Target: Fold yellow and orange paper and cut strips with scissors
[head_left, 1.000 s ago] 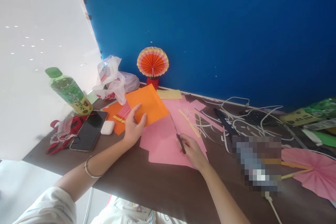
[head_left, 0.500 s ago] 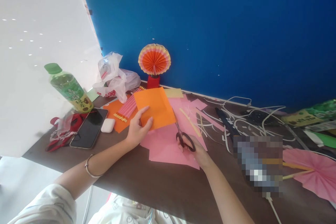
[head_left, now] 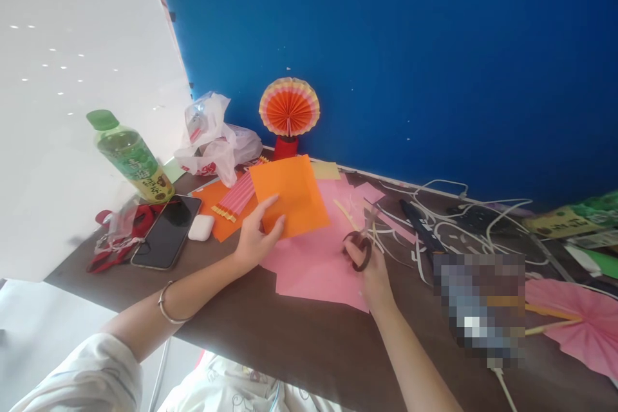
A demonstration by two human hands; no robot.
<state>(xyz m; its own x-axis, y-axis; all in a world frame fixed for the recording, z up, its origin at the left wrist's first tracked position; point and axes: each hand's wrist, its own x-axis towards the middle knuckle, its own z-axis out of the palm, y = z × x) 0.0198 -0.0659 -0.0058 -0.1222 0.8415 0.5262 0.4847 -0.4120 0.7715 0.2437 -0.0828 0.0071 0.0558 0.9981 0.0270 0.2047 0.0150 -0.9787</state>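
Note:
Orange paper (head_left: pixel 294 196) is pinched at its left edge by my left hand (head_left: pixel 257 232), the thumb in front and some fingers hidden behind. My right hand (head_left: pixel 373 273) has its fingers through the dark handles of a pair of scissors (head_left: pixel 364 241). The blades point up and away, to the right of the orange paper and apart from it. Beneath both hands lie sheets of pink paper (head_left: pixel 313 270). Thin cut strips of paper (head_left: pixel 381 232) are scattered just beyond the scissors.
A folded paper fan (head_left: pixel 290 108) stands in a red holder at the wall. On the left are a green-capped bottle (head_left: pixel 135 161), a phone (head_left: pixel 167 232), a white case (head_left: pixel 201 227) and a plastic bag (head_left: pixel 212 141). White cables (head_left: pixel 444 225) and a pink fan (head_left: pixel 579 315) lie right.
My right hand has drawn the scissors away from the orange paper's right edge, toward the right. My left hand still holds the paper. The whole view has shifted slightly.

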